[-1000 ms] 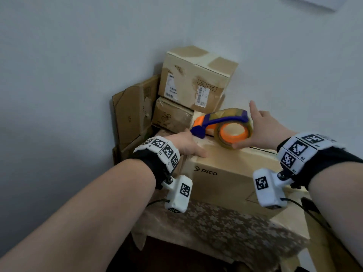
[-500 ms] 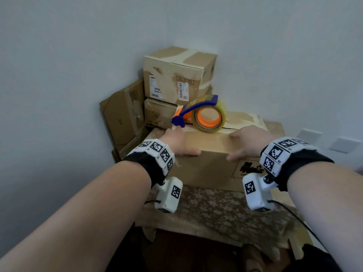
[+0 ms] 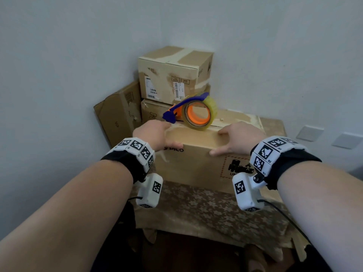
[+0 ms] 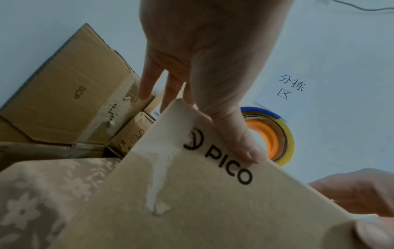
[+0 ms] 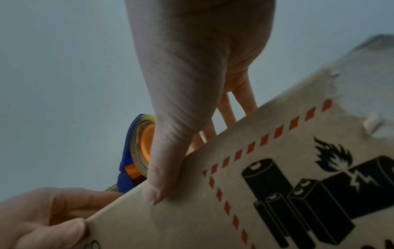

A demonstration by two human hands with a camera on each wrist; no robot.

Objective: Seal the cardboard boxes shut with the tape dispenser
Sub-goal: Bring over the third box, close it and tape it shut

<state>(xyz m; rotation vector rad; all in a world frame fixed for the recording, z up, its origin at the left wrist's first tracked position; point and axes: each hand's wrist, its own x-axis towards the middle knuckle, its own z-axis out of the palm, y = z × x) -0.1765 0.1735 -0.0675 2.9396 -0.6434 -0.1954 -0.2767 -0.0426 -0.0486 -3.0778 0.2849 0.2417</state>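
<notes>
Filling the corner behind everything, the pale wall point(image 3: 59, 65) carries two white wall plates point(image 3: 310, 133) at the right and, in the left wrist view, a white paper sign point(image 4: 285, 94) with the printed characters 分拣区. Below stands a table covered by a brown cloth with a flower pattern point(image 3: 206, 209). On this cloth sits the big cardboard box point(image 3: 196, 165), and both hands hold its near top edge. The left hand point(image 3: 155, 134) grips the left corner, with the thumb pressed on the front face beside the black word PICO and the fingers lying over the top. The right hand point(image 3: 239, 138) grips the edge more to the right in the same way, thumb on the front face and fingers on the top, just above a dashed red frame with black battery and flame pictures. The tape dispenser point(image 3: 193, 112), blue and orange with a roll of clear tape, rests on top of this box between the two hands, and neither hand touches it. Behind the box, against the wall, a taped box with barcode labels point(image 3: 172, 75) is stacked on a lower box point(image 3: 153, 112), which stands close behind the dispenser. At their left leans a flattened carton point(image 3: 119, 112) printed SCP.
</notes>
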